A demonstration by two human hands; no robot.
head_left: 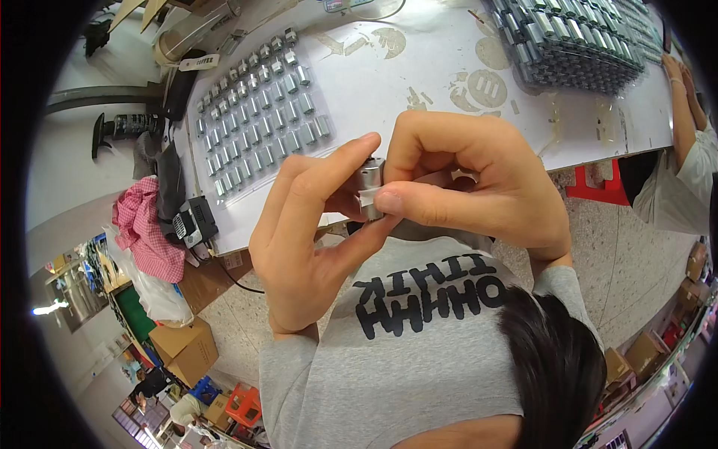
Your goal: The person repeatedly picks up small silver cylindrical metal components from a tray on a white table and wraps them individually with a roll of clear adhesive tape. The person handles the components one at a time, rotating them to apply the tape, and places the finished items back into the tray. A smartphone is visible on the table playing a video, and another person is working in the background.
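My left hand (295, 239) grips a small silver metal cylinder (372, 176), which looks like a small motor. Its index finger presses on the upper end and its thumb on the lower end. From the other side my right hand (479, 183) pinches in, the thumb lying on a white strip (367, 199) at the cylinder's side; whether it holds the strip or the cylinder is hard to tell. Beyond my left hand lies a clear plastic tray (319, 101) with rows of similar silver cylinders (263, 129).
Stacked trays of silver cylinders (572, 45) stand at the far right of the white table (419, 71). Another person's arm (682, 112) is at the right edge. A small black device (194, 222) sits at the table's left edge, near a red checked cloth (153, 232).
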